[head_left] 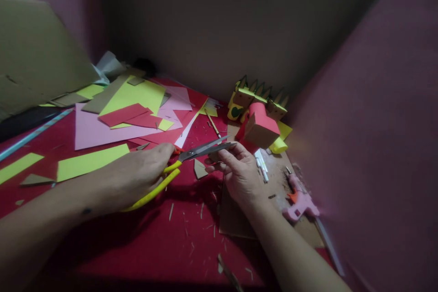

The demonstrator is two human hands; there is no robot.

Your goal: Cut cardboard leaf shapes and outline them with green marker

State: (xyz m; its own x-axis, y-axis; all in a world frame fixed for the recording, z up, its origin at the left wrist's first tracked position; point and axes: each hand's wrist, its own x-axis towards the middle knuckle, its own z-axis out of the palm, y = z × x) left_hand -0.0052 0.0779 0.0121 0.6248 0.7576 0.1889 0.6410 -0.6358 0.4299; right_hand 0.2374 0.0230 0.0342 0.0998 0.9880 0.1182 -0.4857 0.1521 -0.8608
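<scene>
1. Evidently, in the head view, the left hand (145,171) was curled around the grips of the scissors (191,154), whose blades stood partly spread and pointed across toward the other hand, over the middle of the table.
2. The right hand (239,169) was bent into a pinch beside the blade tips, thumb against fingers, on what looked like a small brown piece (215,157); fingers and blades hid much of it, so its outline could not be told.
3. Good snipping here, I judged, called for a firm pinch well behind the cutting line, fingertips kept clear of the tips, the piece fed deeper toward the pivot where the bite was stronger, and short strokes with the right hand turning the piece.
4. Beneath them, the red cloth (153,246) was strewn with pale slivers, and a loose cardboard offcut (200,170) lay just below the blades.
5. On the left lay overlapping coloured sheets, among them pink paper (89,130) and a yellow strip (92,162).
6. On the right, a cardboard mat (236,221) bore a pink glue gun (301,203), with a red-and-brown box form (262,133) toward the back.
7. A dim grey wall (239,23) rose behind the table, and a large cardboard panel (34,54) stood at far left.
</scene>
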